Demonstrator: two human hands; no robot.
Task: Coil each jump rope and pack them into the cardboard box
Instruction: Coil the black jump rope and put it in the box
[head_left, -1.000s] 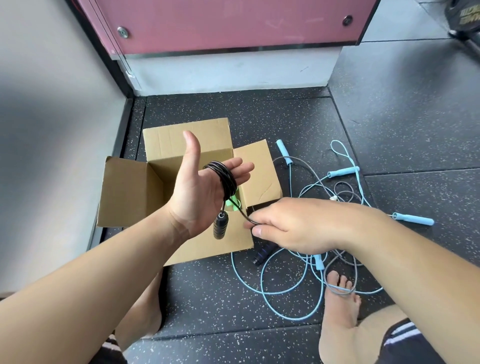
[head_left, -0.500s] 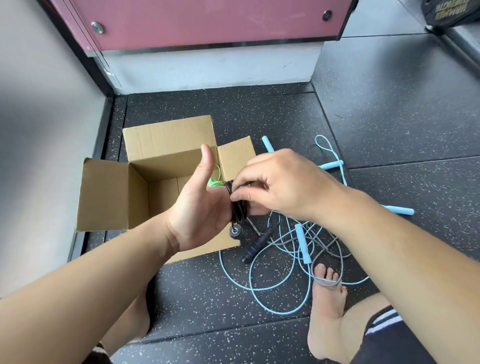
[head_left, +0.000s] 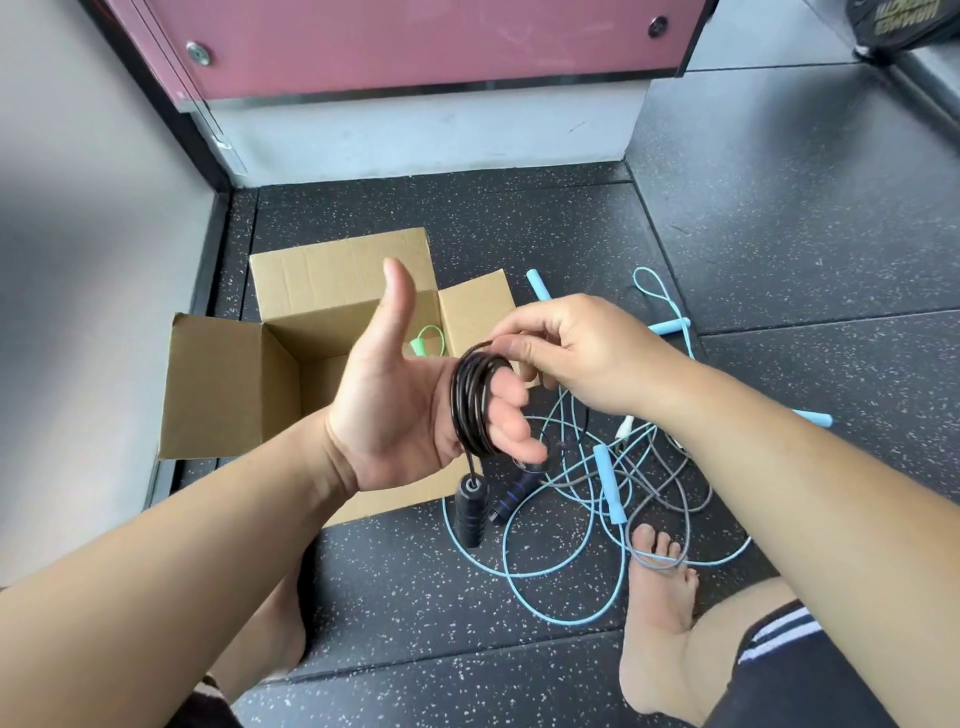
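While the left hand (head_left: 395, 415) keeps a wide grip, palm up and thumb raised, the black jump rope (head_left: 470, 400) sits coiled round its fingers, one handle (head_left: 470, 512) hanging at 6 o'clock. The right hand (head_left: 582, 353) pinches the coil's top. On the floor (head_left: 415, 597), the open cardboard box (head_left: 218, 384) lies at 10 o'clock, a green rope (head_left: 426, 343) inside; blue ropes (head_left: 608, 483) tangle at 4 o'clock.

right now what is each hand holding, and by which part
The black rope: its cord is coiled round the fingers of the left hand, and the right hand pinches it at the coil's top. A handle hangs below.
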